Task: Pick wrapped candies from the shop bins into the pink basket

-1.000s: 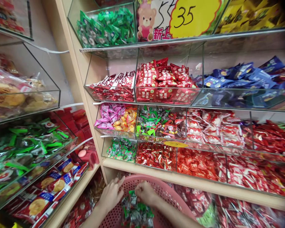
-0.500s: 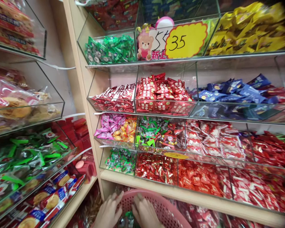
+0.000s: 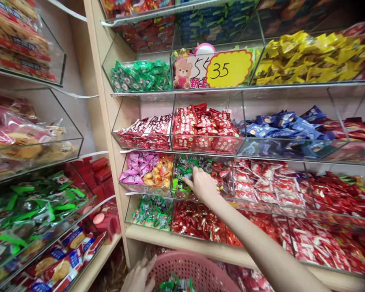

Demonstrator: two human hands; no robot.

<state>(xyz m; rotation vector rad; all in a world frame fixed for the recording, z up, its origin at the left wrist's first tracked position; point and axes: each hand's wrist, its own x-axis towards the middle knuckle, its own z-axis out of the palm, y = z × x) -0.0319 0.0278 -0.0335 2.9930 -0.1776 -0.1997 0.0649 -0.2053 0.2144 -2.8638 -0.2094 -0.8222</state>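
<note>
At the far left, clear acrylic bins are jutting out from the shelving, with cellophane-wrapped pastries (image 3: 16, 142) sitting in an upper bin and green-wrapped sweets (image 3: 33, 200) heaped in the bin below, above a row of biscuit packets (image 3: 61, 263). Near the bottom edge, the left hand (image 3: 136, 279) is hovering at the rim of a pink plastic basket (image 3: 197, 263), its fingers spread open and gripping nothing that shows. A small pile of green-and-silver wrapped sweets (image 3: 176, 284) is lying inside the basket, partly cut off by the frame. Just right of a pale wooden shelf upright (image 3: 106, 121), a bin of pink and yellow wrapped sweets (image 3: 144, 170) is sitting beside a bin of mixed green and red wrapped sweets (image 3: 215, 172). The right hand (image 3: 202, 184) is reaching into that mixed bin, with the arm stretching up from the lower right across the bins of red wrappers. Its fingers are pressing down among the sweets, but whether they have hold of any is impossible to tell. A yellow price sign (image 3: 229, 69) marked 35 is standing on a higher bin, while blue packets (image 3: 280, 129) and yellow packets (image 3: 310, 56) are filling the bins toward the right.
</note>
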